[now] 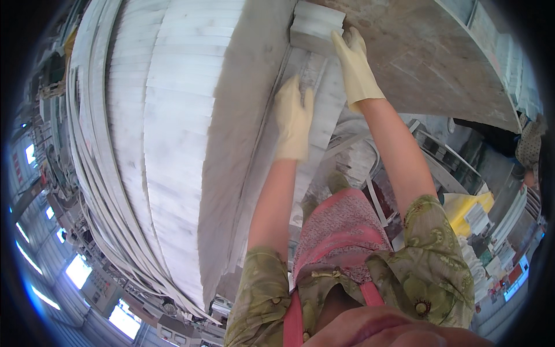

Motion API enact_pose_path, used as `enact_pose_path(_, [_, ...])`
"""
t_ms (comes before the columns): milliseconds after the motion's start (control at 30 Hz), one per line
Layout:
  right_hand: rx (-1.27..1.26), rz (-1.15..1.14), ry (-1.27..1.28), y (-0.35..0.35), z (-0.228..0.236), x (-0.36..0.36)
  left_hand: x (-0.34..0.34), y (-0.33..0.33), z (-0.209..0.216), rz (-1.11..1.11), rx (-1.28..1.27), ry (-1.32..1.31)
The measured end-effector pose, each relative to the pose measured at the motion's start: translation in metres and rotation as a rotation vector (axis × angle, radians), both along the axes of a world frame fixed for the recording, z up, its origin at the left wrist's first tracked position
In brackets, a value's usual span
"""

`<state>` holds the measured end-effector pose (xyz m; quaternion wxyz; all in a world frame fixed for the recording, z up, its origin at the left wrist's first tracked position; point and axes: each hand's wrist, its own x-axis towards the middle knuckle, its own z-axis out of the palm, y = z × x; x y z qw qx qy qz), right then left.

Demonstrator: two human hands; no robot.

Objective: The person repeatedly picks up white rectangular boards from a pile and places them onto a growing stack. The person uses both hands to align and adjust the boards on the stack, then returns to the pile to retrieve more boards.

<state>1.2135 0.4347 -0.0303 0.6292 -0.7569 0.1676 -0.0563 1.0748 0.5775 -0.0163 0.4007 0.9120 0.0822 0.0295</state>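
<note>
Both hands wear cream rubber gloves. My left hand (293,121) is raised over a pale stone ledge (326,113), its thumb apart from its fingers and nothing visible in it. Beyond it, at the top centre, a small stack of white-grey stone strips (316,28) rests against the large slab face. My right hand (354,66) is at the right end of that stack with fingers stretched out and apart; its fingertips are by the stack's edge, and whether they touch it I cannot tell.
Long rows of white stone slabs (179,87) stand on the left, with thin bent strips (115,214) along their outer side. A broad brownish panel (428,58) is at the upper right. Below it are metal frames, a yellow object (467,213) and part of another person (532,139).
</note>
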Motion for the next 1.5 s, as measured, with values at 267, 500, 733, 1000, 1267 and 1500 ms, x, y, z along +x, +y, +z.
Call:
enact_pose_path(267, [-0.359,0.314,0.326,-0.005,0.047,0.015,-0.107,0.031,0.007,-0.138,0.379,0.336])
enact_pose_path(500, [-0.291,0.158,0.621,0.023,0.079,0.027,-0.118,0.043,-0.012,-0.23,0.277,0.356])
enact_pose_path(733, [-0.763,0.452,0.487,0.0,0.025,0.046,-0.115,0.049,-0.007,-0.285,0.234,0.396])
enact_pose_path(1000, [-1.233,0.7,0.136,-0.039,-0.031,0.067,-0.112,0.048,0.0,-0.313,0.299,0.446])
enact_pose_path(1267, [-0.178,0.61,0.048,-0.049,0.045,0.007,-0.108,0.048,-0.004,-0.336,0.391,0.482])
enact_pose_path(1500, [0.078,0.271,0.281,-0.13,-0.063,-0.132,-0.109,0.048,-0.01,-0.343,0.44,0.489])
